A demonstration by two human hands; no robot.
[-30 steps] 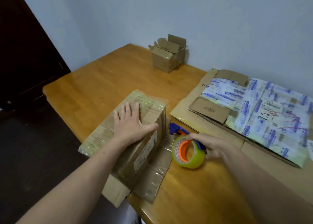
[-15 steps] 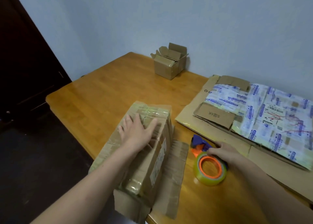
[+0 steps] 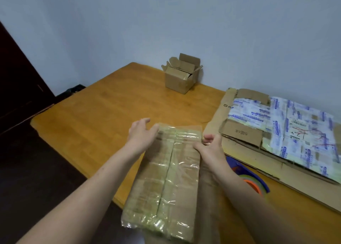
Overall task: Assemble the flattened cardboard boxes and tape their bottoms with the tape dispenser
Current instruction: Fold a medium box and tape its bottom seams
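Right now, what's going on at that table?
A person holds the taped box at the near edge of the table. The left hand rests at its far-left corner and the right hand grips its right edge. The tape dispenser lies unheld beside the right forearm. A small open box stands by the wall, with flattened cardboard on the right.
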